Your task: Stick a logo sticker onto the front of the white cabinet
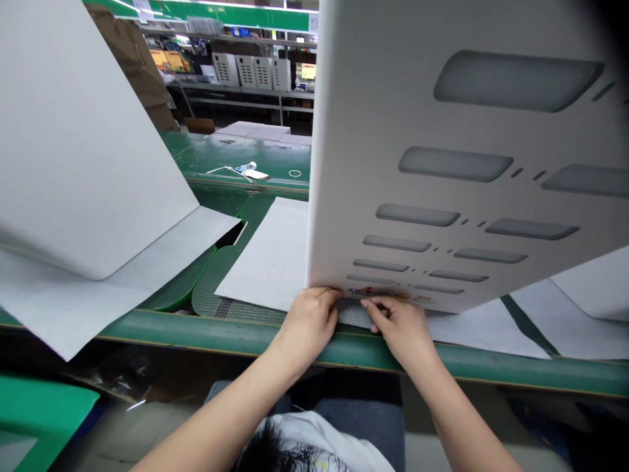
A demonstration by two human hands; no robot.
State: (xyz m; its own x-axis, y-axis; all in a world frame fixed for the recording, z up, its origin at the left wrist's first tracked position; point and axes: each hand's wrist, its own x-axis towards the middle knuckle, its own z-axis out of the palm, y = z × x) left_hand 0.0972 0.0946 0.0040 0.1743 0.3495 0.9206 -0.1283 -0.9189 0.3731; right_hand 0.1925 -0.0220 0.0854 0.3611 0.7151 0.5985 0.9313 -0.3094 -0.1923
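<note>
In front of me stands a tall white cabinet [363,131] with rows of grey, rounded rectangular windows, on a white sheet [268,262]. Along the lower edge of its face, small coloured print or stickers [403,296] show beside dark lettering. My left hand [313,318] is at the bottom left corner of this face, its fingers curled together against the panel. Just right of the lettering, my right hand [400,322] has thumb and forefinger pinched near the panel's lower edge. Whatever sits between the fingers of either hand is too small or hidden to make out.
The cabinet stands on a green conveyor [211,288] with a rounded front rail [206,333]. Another white unit [93,144] is at left on its own sheet, and part of one [597,288] at right. Farther back, several white cases [247,71] line a shelf.
</note>
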